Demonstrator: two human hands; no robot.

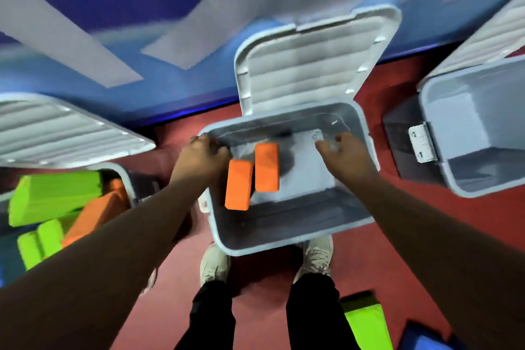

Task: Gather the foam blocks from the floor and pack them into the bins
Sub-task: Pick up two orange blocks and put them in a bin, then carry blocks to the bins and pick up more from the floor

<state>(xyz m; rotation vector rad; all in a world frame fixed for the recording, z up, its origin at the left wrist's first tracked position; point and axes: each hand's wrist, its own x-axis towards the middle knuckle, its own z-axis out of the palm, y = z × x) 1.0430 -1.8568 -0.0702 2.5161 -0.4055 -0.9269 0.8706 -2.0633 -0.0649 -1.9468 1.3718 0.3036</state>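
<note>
the person stood over the middle bin (298,216), its lid (309,65) propped open against the blue wall, both arms reaching down into it. two orange foam blocks (239,185) lay side by side in the left half of that bin, touching or nearly so; motion blur hid whether they rested on the bottom or were dropping. the left hand (203,156) sat at the bin's far left corner with bent fingers, just beside the nearer block, and i could not tell whether it gripped the rim, the block, or nothing. the right hand (348,152) hovered over the right side with fingers loosely spread, holding nothing. the left bin (127,179) already held green blocks (54,196) and orange ones, looking fairly full, while the right bin (483,150) showed only bare walls. on the red floor (412,236) behind the person's shoes lay a green foam block (366,324), with a blue shape (420,338) beside it, perhaps another block. my judgement: the packing was partway through, one bin mostly filled, one just begun, one untouched.
</note>
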